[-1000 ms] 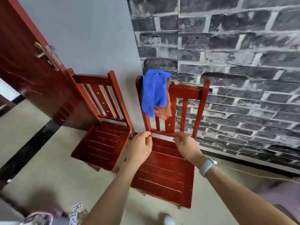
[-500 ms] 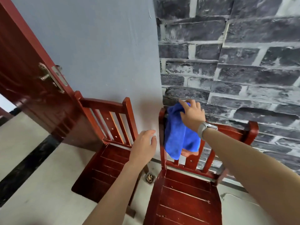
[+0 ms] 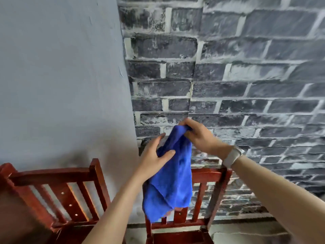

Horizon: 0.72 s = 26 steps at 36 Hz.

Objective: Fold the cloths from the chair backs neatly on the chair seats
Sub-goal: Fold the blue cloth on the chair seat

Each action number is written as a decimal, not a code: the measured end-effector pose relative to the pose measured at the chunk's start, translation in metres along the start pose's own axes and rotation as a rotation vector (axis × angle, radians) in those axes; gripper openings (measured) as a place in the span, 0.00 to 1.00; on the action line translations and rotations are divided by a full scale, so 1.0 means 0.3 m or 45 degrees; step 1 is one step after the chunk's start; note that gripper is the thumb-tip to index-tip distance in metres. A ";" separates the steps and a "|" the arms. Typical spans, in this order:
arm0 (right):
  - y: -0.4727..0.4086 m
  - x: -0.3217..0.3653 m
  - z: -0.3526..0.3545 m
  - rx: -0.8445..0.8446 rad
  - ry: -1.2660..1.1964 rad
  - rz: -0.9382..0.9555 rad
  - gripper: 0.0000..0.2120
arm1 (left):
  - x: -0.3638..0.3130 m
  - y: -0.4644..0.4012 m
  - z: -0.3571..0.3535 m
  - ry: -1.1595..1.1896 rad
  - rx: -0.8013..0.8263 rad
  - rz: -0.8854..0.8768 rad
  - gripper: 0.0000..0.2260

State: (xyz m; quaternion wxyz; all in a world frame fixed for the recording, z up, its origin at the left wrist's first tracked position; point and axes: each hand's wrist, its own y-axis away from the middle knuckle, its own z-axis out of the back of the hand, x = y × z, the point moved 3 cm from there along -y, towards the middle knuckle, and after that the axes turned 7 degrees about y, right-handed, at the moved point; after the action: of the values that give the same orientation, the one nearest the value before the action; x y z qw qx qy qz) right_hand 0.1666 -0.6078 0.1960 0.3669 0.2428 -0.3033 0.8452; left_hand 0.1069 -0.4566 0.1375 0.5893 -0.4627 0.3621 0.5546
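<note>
Blue cloth (image 3: 173,176) now lifted off right chair (image 3: 211,175) back. R hand (image 3: 198,136) pinches top, L hand (image 3: 154,157) grips side w/ curled fingers. Next prob. lay on seat, fold.

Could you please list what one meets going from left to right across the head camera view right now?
Left red chair → left hand → blue cloth → right hand → white wristwatch, with the plain grey wall behind on the left and the dark brick wall on the right.
</note>
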 end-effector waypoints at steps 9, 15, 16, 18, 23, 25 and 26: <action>0.145 0.072 0.417 -0.585 -0.171 -0.088 0.06 | -0.378 -0.072 -0.137 0.105 0.126 -0.365 0.06; 0.356 -0.043 0.502 -0.316 -0.232 -0.338 0.14 | -0.545 -0.105 -0.244 0.133 0.026 -0.506 0.05; 0.399 -0.077 0.490 -0.199 -0.222 -0.423 0.20 | -0.553 -0.106 -0.263 0.133 0.030 -0.509 0.05; 0.483 -0.131 0.467 -0.004 -0.195 -0.564 0.25 | -0.543 -0.106 -0.315 0.071 0.084 -0.523 0.06; 0.634 -0.228 0.460 0.054 0.028 -0.664 0.07 | -0.502 -0.114 -0.371 0.113 -0.011 -0.478 0.06; 0.678 -0.257 0.480 -0.190 -0.042 -0.709 0.16 | -0.493 -0.117 -0.366 0.049 -0.042 -0.500 0.06; 0.697 -0.257 0.493 -0.314 -0.086 -0.713 0.16 | -0.484 -0.119 -0.369 -0.059 -0.018 -0.507 0.05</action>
State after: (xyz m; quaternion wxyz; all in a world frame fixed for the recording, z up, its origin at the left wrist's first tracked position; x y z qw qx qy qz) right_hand 0.0811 -0.8609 0.1806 0.6020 0.2987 -0.3369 0.6595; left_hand 0.1340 -0.6062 0.2450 0.6921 -0.5166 0.2458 0.4401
